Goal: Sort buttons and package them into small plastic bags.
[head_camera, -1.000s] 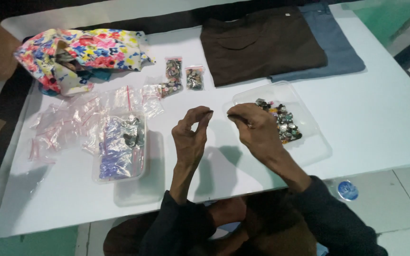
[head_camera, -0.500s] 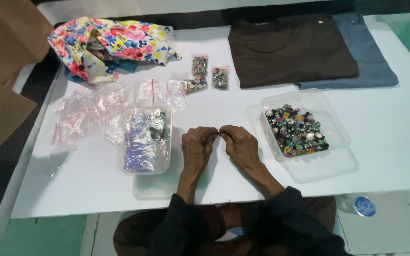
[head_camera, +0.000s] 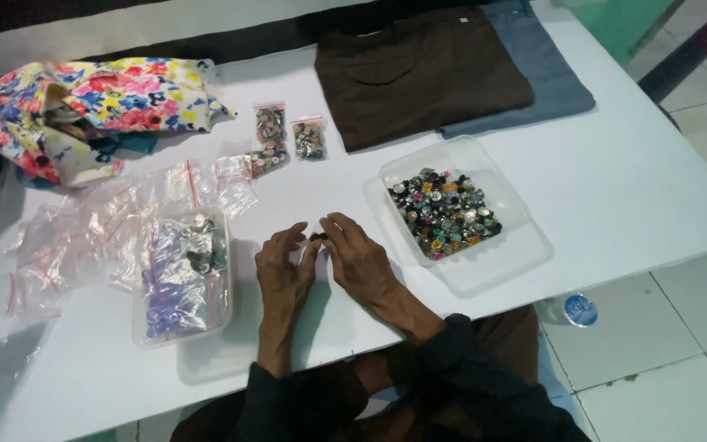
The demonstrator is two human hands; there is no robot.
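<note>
Both hands rest near the table's [head_camera: 632, 188] near edge, the left hand [head_camera: 284, 274] and right hand [head_camera: 358, 262] pinching one small dark button [head_camera: 317, 236] between their fingertips. Two small clear red-topped zip bags [head_camera: 288, 135] of buttons lie toward the far edge.

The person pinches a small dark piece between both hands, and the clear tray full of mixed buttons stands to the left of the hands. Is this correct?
Not quite. In the head view the clear tray of mixed buttons stands to the right of the hands. The left hand and right hand do pinch a small dark piece between them.
</note>
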